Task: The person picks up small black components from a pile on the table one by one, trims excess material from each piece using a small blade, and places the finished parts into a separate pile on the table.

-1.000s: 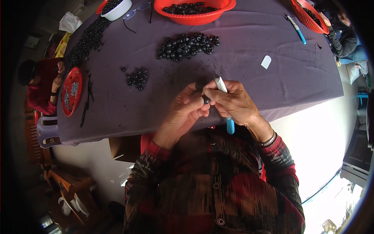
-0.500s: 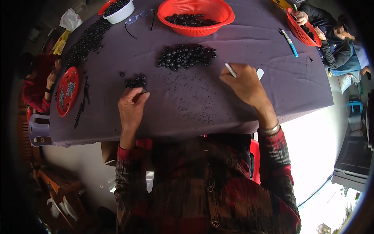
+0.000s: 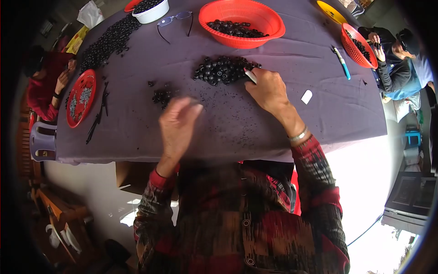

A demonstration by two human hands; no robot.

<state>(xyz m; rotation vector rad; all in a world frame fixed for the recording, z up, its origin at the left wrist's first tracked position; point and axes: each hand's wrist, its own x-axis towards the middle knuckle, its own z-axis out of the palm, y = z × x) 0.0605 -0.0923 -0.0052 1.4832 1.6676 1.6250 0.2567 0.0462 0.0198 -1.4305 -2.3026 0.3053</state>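
A heap of small round black parts with holes in them point(image 3: 221, 71) lies on the purple-grey cloth in front of me. My right hand point(image 3: 270, 91) reaches the heap's right end, fingers wrapped round a slim white pen-shaped tool point(image 3: 250, 75); a black part is at its fingertips, but I cannot tell whether it is gripped. Smeared by motion, my left hand point(image 3: 179, 123) is over the cloth, just nearer than a smaller cluster of black parts point(image 3: 163, 95). Whether its fingers hold anything is unclear. Dark crumbs point(image 3: 228, 118) are scattered between my hands.
Beyond the heap stands a red basin point(image 3: 273, 31) with more black parts. Eyeglasses point(image 3: 175, 19) and a white tub point(image 3: 153, 13) are far left, a red tray point(image 3: 90, 107) nearer. On the right are a white tag point(image 3: 306, 97), a blue-and-white pen point(image 3: 342, 64) and a red basket point(image 3: 351, 52); people sit at both sides.
My left hand has moved right, away from the small cluster. My right hand has shifted left to the heap with the white tool, uncovering the white tag. The view has shifted slightly.
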